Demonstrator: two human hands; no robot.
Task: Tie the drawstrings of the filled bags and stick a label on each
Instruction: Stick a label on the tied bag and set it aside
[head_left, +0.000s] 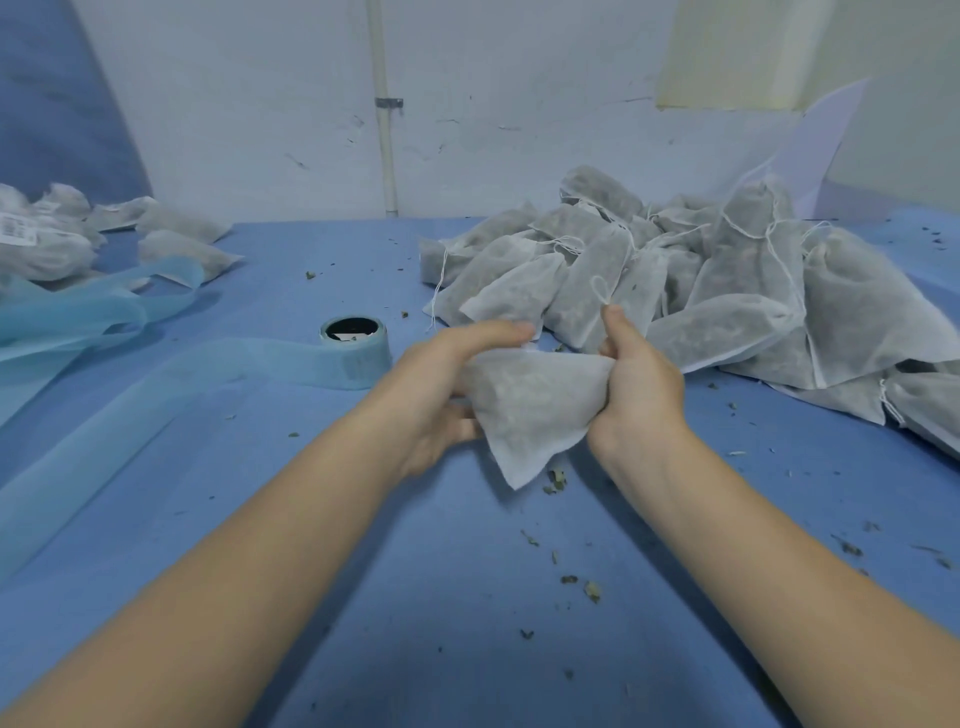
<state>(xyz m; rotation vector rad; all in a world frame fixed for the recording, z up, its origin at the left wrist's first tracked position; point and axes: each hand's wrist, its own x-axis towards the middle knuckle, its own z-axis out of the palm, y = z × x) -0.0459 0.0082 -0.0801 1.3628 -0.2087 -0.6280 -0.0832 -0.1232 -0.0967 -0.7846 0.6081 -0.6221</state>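
Note:
A filled white mesh bag (530, 410) hangs between both hands just above the blue table (441, 571). My left hand (441, 384) grips its left end, fingers curled over the top edge. My right hand (636, 379) grips the gathered right end, and a loop of white drawstring (600, 288) sticks up above the thumb. A heap of filled bags (727, 291) with loose strings lies just behind, at the right. A label roll (356, 348) with a light blue backing strip stands left of my hands.
Several bags (171, 234) lie at the far left, one bearing a barcode label (18, 228). Used blue backing tape (93, 312) trails across the left side. Dried herb crumbs (592, 590) dot the cloth. A white wall with a pipe (384, 130) closes the back.

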